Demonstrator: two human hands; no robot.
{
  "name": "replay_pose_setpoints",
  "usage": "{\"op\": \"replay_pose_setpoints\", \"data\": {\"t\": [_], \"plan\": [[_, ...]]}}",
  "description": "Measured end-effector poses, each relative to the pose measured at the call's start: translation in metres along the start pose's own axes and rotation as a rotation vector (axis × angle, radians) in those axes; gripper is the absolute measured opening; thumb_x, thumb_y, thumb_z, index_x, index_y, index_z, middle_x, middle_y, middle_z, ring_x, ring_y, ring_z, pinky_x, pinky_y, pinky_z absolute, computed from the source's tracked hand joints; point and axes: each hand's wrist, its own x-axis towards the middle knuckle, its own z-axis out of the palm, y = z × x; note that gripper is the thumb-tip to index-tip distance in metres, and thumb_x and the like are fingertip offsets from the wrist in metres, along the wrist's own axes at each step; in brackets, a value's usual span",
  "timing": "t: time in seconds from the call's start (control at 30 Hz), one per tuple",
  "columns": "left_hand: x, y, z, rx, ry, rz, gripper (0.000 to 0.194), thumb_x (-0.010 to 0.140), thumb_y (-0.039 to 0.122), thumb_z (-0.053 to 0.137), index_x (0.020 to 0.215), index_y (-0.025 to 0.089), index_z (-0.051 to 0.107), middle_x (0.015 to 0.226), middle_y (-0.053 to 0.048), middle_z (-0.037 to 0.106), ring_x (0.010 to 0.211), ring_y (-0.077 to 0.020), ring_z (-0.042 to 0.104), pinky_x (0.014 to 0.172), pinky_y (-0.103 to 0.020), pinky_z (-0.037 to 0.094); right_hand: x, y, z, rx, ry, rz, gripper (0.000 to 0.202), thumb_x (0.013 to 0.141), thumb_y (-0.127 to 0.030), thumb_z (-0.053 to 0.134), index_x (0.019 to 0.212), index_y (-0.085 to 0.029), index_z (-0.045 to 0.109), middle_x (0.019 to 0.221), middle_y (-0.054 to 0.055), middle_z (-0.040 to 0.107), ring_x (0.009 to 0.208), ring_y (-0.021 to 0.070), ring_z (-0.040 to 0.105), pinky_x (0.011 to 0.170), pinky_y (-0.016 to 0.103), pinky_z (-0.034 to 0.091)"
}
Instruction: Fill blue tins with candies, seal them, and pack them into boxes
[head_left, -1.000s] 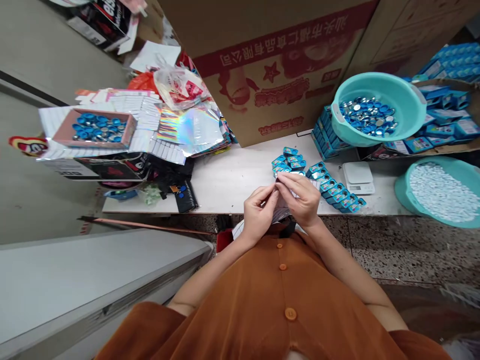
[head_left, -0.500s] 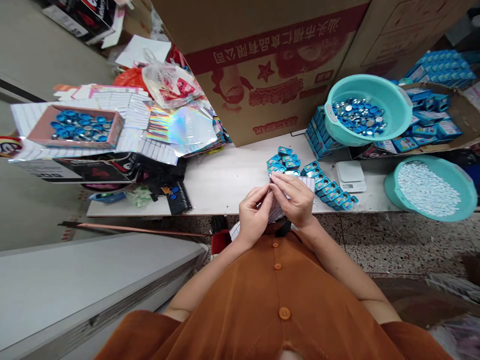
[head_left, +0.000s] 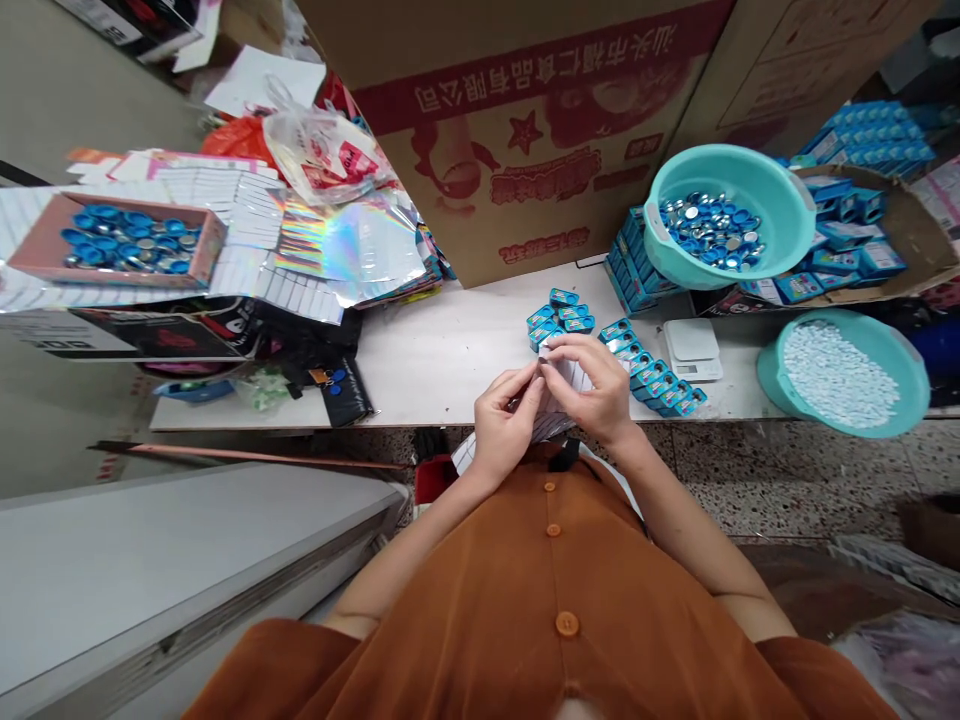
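Both hands meet at the table's front edge, fingertips almost touching. My left hand (head_left: 504,420) is closed, thumb against fingers, at a white lined sheet (head_left: 553,424) that looks like sticker backing. Thumb and index finger of my right hand (head_left: 596,392) come together in a pinch; a small dark bit shows there, too small to name. Part of the sheet lies behind the fingers. Just beyond them stands a cluster of small blue boxes (head_left: 561,312) with round holes. A slanting row of similar blue boxes (head_left: 660,380) runs to the right.
A turquoise basin (head_left: 780,225) holds blue and silver round pieces; another basin (head_left: 769,385) holds white pellets. Between them and the boxes sits a small white scale (head_left: 691,345). A tall carton (head_left: 450,240) stands behind. At left, a pink box (head_left: 45,245) of blue pieces rests on lined sheets.
The right hand has opened its fingers a little and shifted, and less of the sheet shows beyond it. The view has turned slightly. The left hand stays nearly in place.
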Motion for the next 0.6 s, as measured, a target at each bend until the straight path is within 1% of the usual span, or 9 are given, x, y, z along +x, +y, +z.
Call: {"op": "replay_pose_setpoints", "data": {"t": [0.07,0.17,0.23,0.27,0.33,0.4,0.47,0.53,0.6], "plan": [[0.004,0.0,-0.002,0.031,-0.034,0.001,0.028,0.085,0.03,0.06,0.109,0.02,0.07,0.099,-0.007,0.067,0.091,-0.0158,0.061,0.08,-0.026,0.049,0.005,0.005,-0.003,-0.006,-0.042,-0.028,0.006,0.086,-0.022,0.059,0.088,-0.022,0.064,0.097,0.006,0.067,0.095,0.0196,0.062,0.087,0.039,0.052],[0.009,-0.002,-0.007,0.021,-0.178,-0.058,0.036,0.081,0.031,0.065,0.115,0.019,0.066,0.107,-0.009,0.066,0.095,-0.0179,0.061,0.079,-0.027,0.05,0.011,0.015,-0.002,-0.051,-0.087,-0.061,0.005,0.085,-0.023,0.06,0.084,-0.022,0.065,0.093,0.006,0.064,0.092,0.0206,0.06,0.085,0.04,0.05],[0.011,-0.006,-0.012,-0.05,-0.278,-0.131,0.046,0.076,0.032,0.07,0.12,0.018,0.063,0.115,-0.011,0.064,0.102,-0.0208,0.061,0.084,-0.03,0.05,0.012,0.021,0.002,-0.084,-0.121,-0.1,0.006,0.085,-0.024,0.061,0.084,-0.023,0.066,0.09,0.006,0.062,0.089,0.021,0.058,0.083,0.039,0.048],[0.012,-0.009,-0.015,-0.097,-0.306,-0.172,0.05,0.075,0.033,0.072,0.122,0.018,0.061,0.118,-0.012,0.063,0.105,-0.0222,0.06,0.088,-0.032,0.05,0.013,0.024,0.005,-0.097,-0.141,-0.124,0.006,0.085,-0.024,0.06,0.084,-0.023,0.066,0.088,0.006,0.062,0.088,0.0209,0.058,0.081,0.039,0.048],[0.013,-0.02,-0.022,-0.179,-0.303,-0.257,0.05,0.075,0.04,0.071,0.121,0.02,0.062,0.123,-0.011,0.062,0.112,-0.0238,0.058,0.094,-0.035,0.047,0.013,0.027,0.012,-0.103,-0.192,-0.175,0.009,0.087,-0.024,0.058,0.086,-0.023,0.066,0.087,0.006,0.063,0.087,0.0201,0.058,0.079,0.036,0.048],[0.014,-0.035,-0.03,-0.226,-0.245,-0.358,0.048,0.08,0.052,0.061,0.116,0.021,0.065,0.124,-0.011,0.063,0.115,-0.0246,0.058,0.095,-0.036,0.046,0.012,0.027,0.019,-0.068,-0.243,-0.214,0.011,0.089,-0.023,0.055,0.088,-0.022,0.066,0.089,0.006,0.065,0.087,0.019,0.059,0.079,0.034,0.048],[0.012,-0.05,-0.04,-0.243,-0.176,-0.46,0.051,0.083,0.061,0.051,0.111,0.021,0.068,0.119,-0.012,0.065,0.113,-0.0252,0.06,0.093,-0.038,0.047,0.012,0.026,0.026,-0.011,-0.283,-0.218,0.012,0.091,-0.024,0.053,0.09,-0.022,0.065,0.09,0.005,0.067,0.088,0.0182,0.061,0.08,0.033,0.048],[0.008,-0.062,-0.049,-0.264,-0.143,-0.535,0.052,0.082,0.062,0.051,0.106,0.021,0.07,0.114,-0.012,0.068,0.109,-0.0245,0.062,0.089,-0.036,0.049,0.013,0.024,0.031,0.03,-0.306,-0.181,0.013,0.091,-0.025,0.052,0.09,-0.022,0.065,0.087,0.004,0.069,0.085,0.0174,0.062,0.078,0.031,0.048],[0.001,-0.066,-0.057,-0.331,-0.142,-0.609,0.045,0.079,0.056,0.061,0.104,0.02,0.07,0.107,-0.011,0.07,0.1,-0.0212,0.065,0.082,-0.029,0.05,0.014,0.022,0.034,0.045,-0.324,-0.131,0.014,0.091,-0.025,0.052,0.088,-0.021,0.065,0.083,0.003,0.069,0.081,0.0165,0.063,0.075,0.029,0.048]]}}
